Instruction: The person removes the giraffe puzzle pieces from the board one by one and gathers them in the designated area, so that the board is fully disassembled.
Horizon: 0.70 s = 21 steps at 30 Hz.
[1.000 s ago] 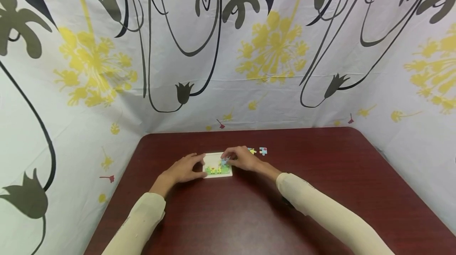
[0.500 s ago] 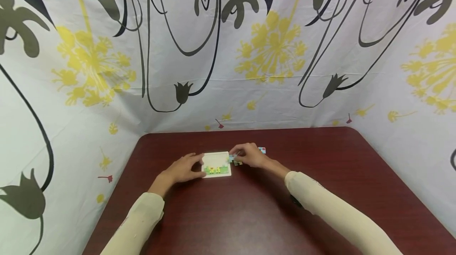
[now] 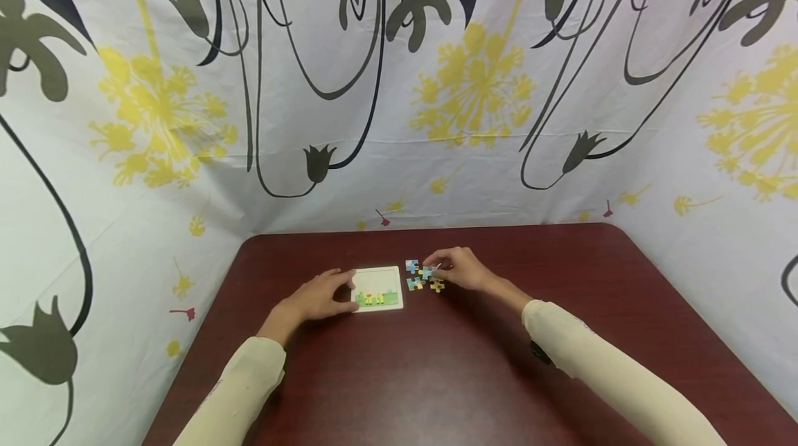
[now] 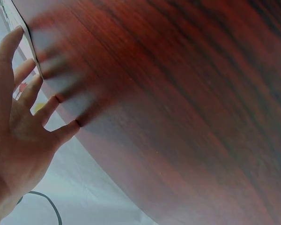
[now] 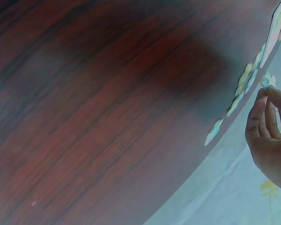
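A white jigsaw puzzle tray [image 3: 377, 277] lies on the table, its lower part filled with a green strip that bears yellow figures. At the tray's left edge, my left hand [image 3: 319, 295] is spread, thumb and fingertips touching the rim. In the left wrist view that hand's fingers [image 4: 48, 110] are fairly straight, some tips down on the tabletop. To the right of the tray, my right hand [image 3: 464, 270] pinches a small puzzle piece [image 5: 268, 80] between thumb and fingers, above loose blue and yellow puzzle pieces [image 3: 415, 284].
The dark red-brown table [image 3: 399, 377] extends toward the person and out to the right. A white cloth [image 3: 349, 113] with grey and yellow flower prints hangs behind it and at both sides. In the right wrist view, one puzzle piece [image 5: 214, 132] lies apart from the others.
My right hand has moved right, from over the tray to the loose pieces, uncovering several of them. The blue piece it held over the tray has left the tray. My left hand stays put.
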{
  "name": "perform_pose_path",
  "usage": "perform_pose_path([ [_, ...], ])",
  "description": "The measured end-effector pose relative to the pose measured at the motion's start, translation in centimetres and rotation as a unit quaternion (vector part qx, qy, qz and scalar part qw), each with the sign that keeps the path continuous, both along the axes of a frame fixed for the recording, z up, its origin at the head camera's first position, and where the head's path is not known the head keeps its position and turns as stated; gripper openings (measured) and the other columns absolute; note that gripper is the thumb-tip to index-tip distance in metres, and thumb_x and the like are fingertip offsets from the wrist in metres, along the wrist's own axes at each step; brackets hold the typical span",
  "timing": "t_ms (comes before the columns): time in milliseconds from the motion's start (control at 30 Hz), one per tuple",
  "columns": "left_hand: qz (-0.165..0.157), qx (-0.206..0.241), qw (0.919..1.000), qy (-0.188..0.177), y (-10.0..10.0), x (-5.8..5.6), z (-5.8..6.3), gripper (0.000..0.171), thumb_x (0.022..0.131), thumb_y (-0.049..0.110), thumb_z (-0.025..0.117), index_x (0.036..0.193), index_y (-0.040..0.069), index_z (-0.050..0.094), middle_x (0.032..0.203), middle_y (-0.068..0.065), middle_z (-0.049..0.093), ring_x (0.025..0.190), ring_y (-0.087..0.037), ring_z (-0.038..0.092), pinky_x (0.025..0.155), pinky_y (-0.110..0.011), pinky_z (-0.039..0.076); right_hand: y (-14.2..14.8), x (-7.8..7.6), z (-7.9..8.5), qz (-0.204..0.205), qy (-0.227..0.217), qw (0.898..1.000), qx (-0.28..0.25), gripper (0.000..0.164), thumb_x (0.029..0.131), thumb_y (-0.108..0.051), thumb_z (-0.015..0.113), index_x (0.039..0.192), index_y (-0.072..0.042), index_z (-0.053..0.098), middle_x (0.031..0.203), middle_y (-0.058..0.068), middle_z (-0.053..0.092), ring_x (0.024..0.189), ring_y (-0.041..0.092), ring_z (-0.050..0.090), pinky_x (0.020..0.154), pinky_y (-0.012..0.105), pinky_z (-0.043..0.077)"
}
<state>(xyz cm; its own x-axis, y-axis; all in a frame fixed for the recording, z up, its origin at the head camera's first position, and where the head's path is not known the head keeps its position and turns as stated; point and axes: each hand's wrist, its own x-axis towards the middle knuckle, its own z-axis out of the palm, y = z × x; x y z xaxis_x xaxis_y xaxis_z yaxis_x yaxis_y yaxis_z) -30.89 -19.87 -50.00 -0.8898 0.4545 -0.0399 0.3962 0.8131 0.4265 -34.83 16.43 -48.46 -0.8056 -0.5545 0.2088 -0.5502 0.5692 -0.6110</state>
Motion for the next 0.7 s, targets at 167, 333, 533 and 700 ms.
perform_pose_path([
  [167,0.000,-0.003,1.0000,0.000,-0.1,-0.1,-0.1,0.062,0.090,0.050,0.078,0.142,0.020,0.060,0.145,-0.003,0.057,0.151,-0.036,0.034,0.112,-0.066,0.036,1.3,0.2,0.1,-0.006,0.012,1.000,0.011,0.022,0.095,-0.001,0.074,0.117,-0.002,0.076,0.108,0.012,0.077,0.097,0.028,0.075,0.083,0.037,0.060],
  [333,-0.002,-0.003,1.0000,0.001,-0.2,-0.1,-0.2,0.063,0.090,0.051,0.078,0.142,0.020,0.060,0.145,-0.003,0.058,0.151,-0.036,0.035,0.112,-0.065,0.036,2.5,0.5,0.0,-0.010,0.010,1.000,0.009,0.023,0.094,0.001,0.074,0.117,0.000,0.075,0.109,0.014,0.077,0.099,0.032,0.075,0.085,0.044,0.060],
  [533,-0.002,-0.004,1.0000,0.002,-0.1,-0.1,-0.2,0.061,0.089,0.051,0.078,0.139,0.021,0.062,0.148,-0.004,0.057,0.152,-0.037,0.034,0.112,-0.067,0.035,3.9,0.5,-0.3,-0.011,0.000,1.000,0.004,0.022,0.094,0.003,0.073,0.116,0.001,0.075,0.110,0.016,0.076,0.102,0.033,0.074,0.088,0.047,0.059],
  [700,-0.002,-0.006,1.0000,0.003,0.0,-0.1,-0.1,0.061,0.090,0.051,0.078,0.140,0.021,0.061,0.147,-0.004,0.057,0.151,-0.037,0.034,0.111,-0.068,0.036,4.7,0.6,-0.5,-0.014,0.007,1.000,0.015,0.023,0.094,0.001,0.074,0.117,0.000,0.076,0.113,0.014,0.076,0.103,0.030,0.075,0.086,0.039,0.060],
])
